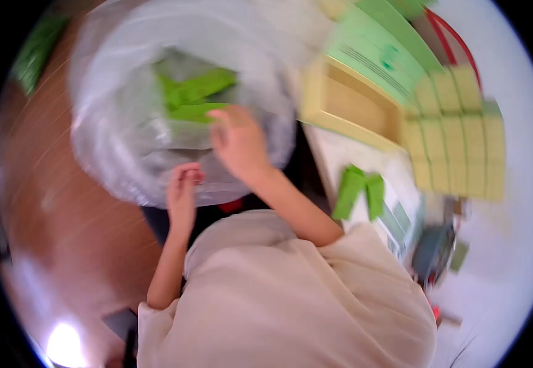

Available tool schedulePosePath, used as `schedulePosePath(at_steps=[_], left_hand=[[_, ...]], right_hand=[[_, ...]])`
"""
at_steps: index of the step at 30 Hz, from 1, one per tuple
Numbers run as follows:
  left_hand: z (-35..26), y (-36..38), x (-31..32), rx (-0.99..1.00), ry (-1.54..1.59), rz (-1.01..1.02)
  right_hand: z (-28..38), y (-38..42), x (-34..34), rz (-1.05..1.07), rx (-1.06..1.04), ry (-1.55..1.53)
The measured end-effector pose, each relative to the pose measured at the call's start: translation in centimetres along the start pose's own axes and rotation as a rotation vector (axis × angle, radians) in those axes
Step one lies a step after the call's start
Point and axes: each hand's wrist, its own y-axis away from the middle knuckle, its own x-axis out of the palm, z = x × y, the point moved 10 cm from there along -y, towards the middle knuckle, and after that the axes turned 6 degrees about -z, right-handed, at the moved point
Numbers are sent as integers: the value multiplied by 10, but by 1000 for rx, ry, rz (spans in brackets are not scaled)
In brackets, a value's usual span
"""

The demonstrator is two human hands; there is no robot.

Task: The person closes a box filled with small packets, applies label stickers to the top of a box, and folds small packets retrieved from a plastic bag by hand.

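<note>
A large clear plastic bag point(94, 110) stands wide open in front of me, with several bright green packets point(199, 89) lying inside. My right hand point(237, 138) is over the bag's right part, its fingertips at the end of the lowest green packet; blur hides whether they grip it. Lower and to the left, my left hand point(183, 190) is at the bag's near edge, its fingers curled together. Whether it holds anything is too blurred to tell. Two more green packets point(352, 187) rest on the white surface to my right.
An open yellow box point(352, 110) with a green lid point(374, 52) is at the right. Beside it stand stacked pale yellow-green blocks point(456, 147). A dark pouch-like item point(432, 251) lies nearer. Another green bag point(39, 52) is on the brown floor point(45, 196).
</note>
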Motion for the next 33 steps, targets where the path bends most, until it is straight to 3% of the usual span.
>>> schedulePosePath(at_steps=[2, 5, 10, 15, 21, 23, 27, 31, 33], left_hand=[[-1, -1, 3, -20, -9, 34], [2, -3, 27, -48, 30, 132], [9, -1, 84, -94, 17, 337], [8, 16, 126, -95, -19, 530], [-10, -1, 107, -28, 5, 429], [-9, 4, 101, -61, 82, 396], [-3, -3, 82, -95, 139, 251], [-15, -33, 40, 119, -64, 23], [-31, -54, 28, 171, -131, -40]], right_hand=[[22, 11, -21, 59, -91, -122], [24, 40, -86, -37, -133, 109], [-46, 108, -189, -130, 306, 650], [-61, 141, -224, -259, 458, 668], [-98, 131, -225, -200, 405, 782], [-79, 127, -234, -260, 373, 819], [-57, 95, -221, -277, 279, 773], [-41, 79, -177, -268, 186, 226], [-34, 62, -111, -101, 258, -65]])
